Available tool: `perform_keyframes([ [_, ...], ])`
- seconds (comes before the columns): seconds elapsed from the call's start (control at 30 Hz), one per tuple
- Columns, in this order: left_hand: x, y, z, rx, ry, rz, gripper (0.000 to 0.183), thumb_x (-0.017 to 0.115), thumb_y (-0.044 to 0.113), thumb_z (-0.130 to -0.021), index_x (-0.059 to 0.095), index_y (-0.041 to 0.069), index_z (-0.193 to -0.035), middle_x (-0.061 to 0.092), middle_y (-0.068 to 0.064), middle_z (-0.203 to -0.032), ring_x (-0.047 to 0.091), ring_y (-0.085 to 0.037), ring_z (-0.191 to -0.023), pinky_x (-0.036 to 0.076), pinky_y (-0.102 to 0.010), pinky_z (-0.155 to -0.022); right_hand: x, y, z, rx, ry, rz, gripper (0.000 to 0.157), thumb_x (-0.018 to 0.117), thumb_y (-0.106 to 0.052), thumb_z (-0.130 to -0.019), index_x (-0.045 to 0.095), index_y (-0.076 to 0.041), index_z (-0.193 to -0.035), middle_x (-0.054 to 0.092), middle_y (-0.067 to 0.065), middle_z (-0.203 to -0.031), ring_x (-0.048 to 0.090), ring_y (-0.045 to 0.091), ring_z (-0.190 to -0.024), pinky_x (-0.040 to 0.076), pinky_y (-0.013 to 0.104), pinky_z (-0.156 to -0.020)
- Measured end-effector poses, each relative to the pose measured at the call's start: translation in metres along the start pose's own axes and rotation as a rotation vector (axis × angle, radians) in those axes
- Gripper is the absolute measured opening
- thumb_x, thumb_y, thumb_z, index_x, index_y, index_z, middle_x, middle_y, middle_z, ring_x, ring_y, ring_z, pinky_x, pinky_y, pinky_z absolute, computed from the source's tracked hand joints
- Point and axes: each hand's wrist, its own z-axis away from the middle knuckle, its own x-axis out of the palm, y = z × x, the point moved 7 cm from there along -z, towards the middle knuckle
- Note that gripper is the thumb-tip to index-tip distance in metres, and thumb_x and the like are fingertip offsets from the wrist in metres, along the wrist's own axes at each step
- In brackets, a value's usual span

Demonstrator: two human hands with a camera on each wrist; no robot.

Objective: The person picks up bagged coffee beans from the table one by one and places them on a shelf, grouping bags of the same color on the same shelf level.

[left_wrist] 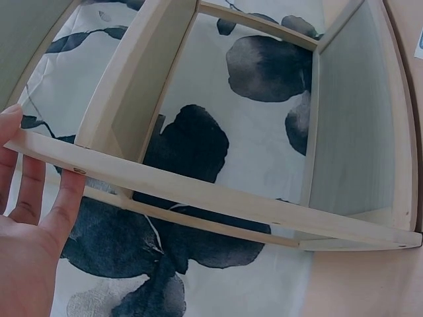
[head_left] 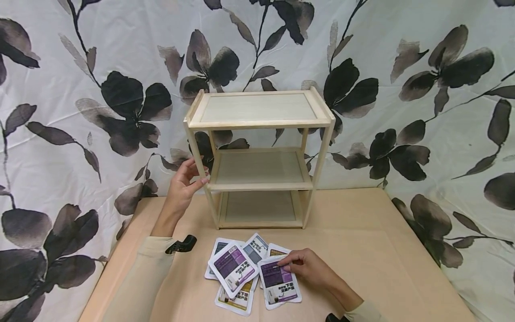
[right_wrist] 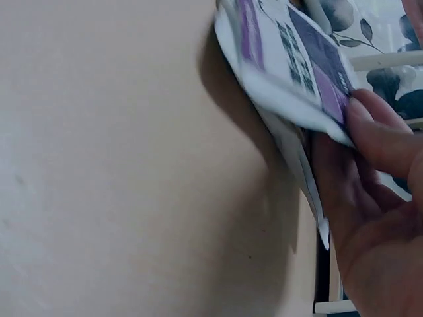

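Observation:
A small three-tier wooden shelf [head_left: 259, 185] stands upright on the table, its boards pale. My left hand [head_left: 183, 188] holds its left front post near the middle board; in the left wrist view the thumb and fingers of the left hand [left_wrist: 33, 218] lie on either side of that post [left_wrist: 198, 181]. In front of the shelf is an overlapping pile of flat, white-edged packets [head_left: 234, 268] with purple, yellow or blue-grey print. My right hand [head_left: 311, 268] pinches a purple-printed packet [head_left: 279, 284] by its upper right corner. Seen from the right wrist, this packet [right_wrist: 297, 63] is tilted up between thumb and fingers.
The light wooden table [head_left: 362, 250] reaches back to a white cloth [head_left: 281, 53] with dark flowers, which hangs close behind the shelf and along both sides. A black strap piece [head_left: 182, 245] sits on the left wrist.

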Motion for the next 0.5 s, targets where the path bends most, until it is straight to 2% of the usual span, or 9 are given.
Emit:
perform_keyframes([
  [0.13, 0.0005, 0.0000, 0.0004, -0.001, 0.002, 0.003, 0.057, 0.067, -0.006, -0.093, 0.050, 0.009, -0.145, 0.058, -0.023, -0.124, 0.059, -0.022, -0.111, 0.051, -0.024, -0.092, 0.0006, 0.0015, 0.0006, -0.008, 0.015, 0.034, 0.020, 0.069, -0.005, -0.094, 0.077, -0.002, -0.112, 0.070, 0.012, -0.107, 0.058, 0.008, -0.094, 0.050, 0.019, -0.082],
  [0.33, 0.0004, -0.0014, 0.0013, -0.005, 0.004, -0.003, 0.057, 0.067, -0.005, -0.094, 0.050, 0.011, -0.145, 0.058, -0.023, -0.124, 0.059, -0.025, -0.112, 0.051, -0.025, -0.093, 0.0042, 0.0002, 0.0024, -0.001, -0.055, 0.003, 0.032, 0.075, -0.009, -0.091, 0.072, -0.003, -0.122, 0.065, 0.014, -0.115, 0.057, 0.013, -0.099, 0.052, 0.020, -0.083],
  [0.5, 0.0005, -0.0024, 0.0015, -0.007, 0.006, -0.001, 0.057, 0.067, -0.004, -0.094, 0.049, 0.009, -0.146, 0.057, -0.025, -0.125, 0.059, -0.023, -0.112, 0.051, -0.025, -0.093, 0.0059, 0.0001, 0.0030, 0.006, -0.102, -0.033, 0.031, 0.072, -0.008, -0.093, 0.071, 0.002, -0.122, 0.070, 0.018, -0.119, 0.063, 0.010, -0.098, 0.055, 0.020, -0.081],
])
